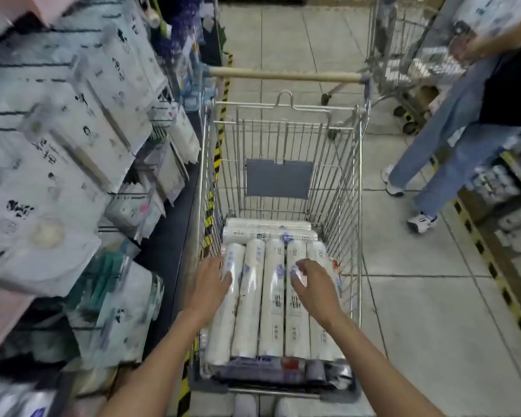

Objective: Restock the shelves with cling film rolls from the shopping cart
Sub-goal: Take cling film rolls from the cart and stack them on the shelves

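Note:
A wire shopping cart stands in the aisle in front of me. Several white cling film rolls lie side by side lengthwise in its basket, with a few more laid crosswise behind them. My left hand hovers over the leftmost roll, fingers spread, apparently touching its side. My right hand reaches over the rolls on the right, fingers curled and apart, holding nothing. The shelves on my left hold hanging white packets.
Another person in jeans and white sneakers stands at the right beside a second cart. Shelves with packaged goods line the right side. Yellow-black tape marks the shelf bases. A dark wrapped package lies at the cart's near end.

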The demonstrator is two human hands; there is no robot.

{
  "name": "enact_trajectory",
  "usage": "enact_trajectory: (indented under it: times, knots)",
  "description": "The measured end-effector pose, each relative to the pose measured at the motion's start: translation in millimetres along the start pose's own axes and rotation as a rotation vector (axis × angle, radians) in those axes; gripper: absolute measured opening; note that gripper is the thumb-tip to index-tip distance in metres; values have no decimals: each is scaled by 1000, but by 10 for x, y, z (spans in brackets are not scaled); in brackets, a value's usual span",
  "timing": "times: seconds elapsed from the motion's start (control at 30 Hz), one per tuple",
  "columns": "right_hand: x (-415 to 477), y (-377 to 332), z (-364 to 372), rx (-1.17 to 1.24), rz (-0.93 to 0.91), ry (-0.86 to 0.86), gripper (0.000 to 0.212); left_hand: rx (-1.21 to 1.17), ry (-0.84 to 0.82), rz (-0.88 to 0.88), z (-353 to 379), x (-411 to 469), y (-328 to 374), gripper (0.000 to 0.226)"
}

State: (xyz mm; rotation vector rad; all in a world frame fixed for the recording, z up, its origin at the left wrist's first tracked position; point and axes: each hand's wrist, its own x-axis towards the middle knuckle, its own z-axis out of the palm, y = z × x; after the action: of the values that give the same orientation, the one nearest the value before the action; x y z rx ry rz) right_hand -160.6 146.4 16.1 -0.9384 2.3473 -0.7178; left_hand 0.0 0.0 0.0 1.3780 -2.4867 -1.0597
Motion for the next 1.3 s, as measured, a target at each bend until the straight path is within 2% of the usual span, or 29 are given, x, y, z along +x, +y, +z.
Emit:
enact_trajectory:
  times: [0.03,0.13,0.2,0.3,0.53,0.73,0.83,0.93,1.03,1.17,1.23,1.3]
  knots:
    - [48,10,103,4,8,-9,33,22,-19,-32,58,16,-37,32]
    - [114,-72,357,-190,6,-36,23,71,-80,-157,251,27,-159,42]
    - [142,-138,529,-308,23,9,35,19,-99,-248,390,13,-261,50]
    - [218,-212,694,-441,159,15,57,-15,-80,-284,491,-27,-316,60]
    - [451,-341,815,-439,344,-53,53,-235,-94,-374,508,-141,-386,30]
    - [291,-471,896,-171,334,-83,60,-387,-56,-416,396,-195,-416,25]
    - [282,-447,931,-85,365,-76,59,-386,-79,-437,368,-186,-437,37]
    - [273,-373,859,-25,274,-44,51,-436,-88,-458,307,-167,-422,46]
    - [246,-329,679,118,233,-40,60,-619,-126,-505,210,-152,-377,43]
    - [162,-404,184,365,210,74,17,-772,-223,-494,58,-155,-295,27]
    - [98,-427,-60,583,270,109,19,-796,-272,-466,-2,-192,-242,31]
    - [52,-437,-241,901,386,51,21,-827,-309,-460,-62,-244,-218,38]
